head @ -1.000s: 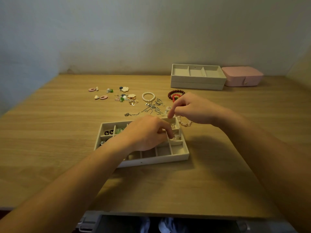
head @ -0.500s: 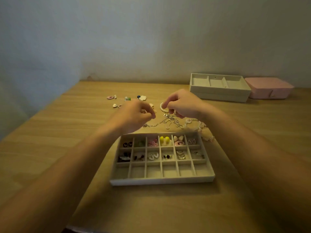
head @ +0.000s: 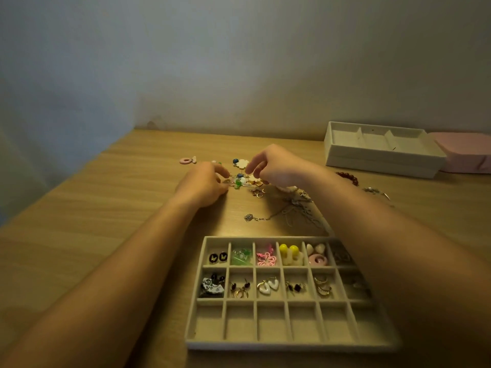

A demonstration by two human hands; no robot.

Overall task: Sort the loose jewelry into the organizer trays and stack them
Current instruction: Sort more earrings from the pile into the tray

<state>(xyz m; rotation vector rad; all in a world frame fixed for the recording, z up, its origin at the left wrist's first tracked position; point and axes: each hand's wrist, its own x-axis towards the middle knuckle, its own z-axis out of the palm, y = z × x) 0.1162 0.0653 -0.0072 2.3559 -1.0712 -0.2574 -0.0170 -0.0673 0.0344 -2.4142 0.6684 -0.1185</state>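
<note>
The sorting looks roughly half done. The compartment tray (head: pixel 265 344) sits near the front edge of the table (head: pixel 106 208), and only its back and middle rows hold pieces: paired studs, green and pink bits, yellow drops, gold hoops and white hearts, one kind to a cell. Its two rightmost cells are partly hidden under the right forearm. Plenty is left to sort. A cluster of small loose earrings (head: pixel 245 179) lies toward the middle of the table, with a pink hoop earring (head: pixel 185 160) apart on its left. A silver chain (head: pixel 268 216) trails between the cluster and the tray, and a dark bead bracelet (head: pixel 348 178) lies nearer the right edge. The two deeper trays (head: pixel 380 155) already sit one on the other at the back right corner beside a pink box (head: pixel 467 152), so the compartment tray has not yet been stacked with them. Both hands work at the cluster. The left hand (head: pixel 204 185) rests low on the table at its left side, its fingers (head: pixel 224 173) curled in and drawn close over a small pale piece; whether they actually pinch it cannot be told. The right hand (head: pixel 276 168) hovers just behind and to the right, its fingers (head: pixel 249 170) loosely bent with the tips slightly apart and nothing visible between them. They sit just beside a white flower earring (head: pixel 242 163) without clearly touching it. My judgement is that another pair is being picked out for the tray.
</note>
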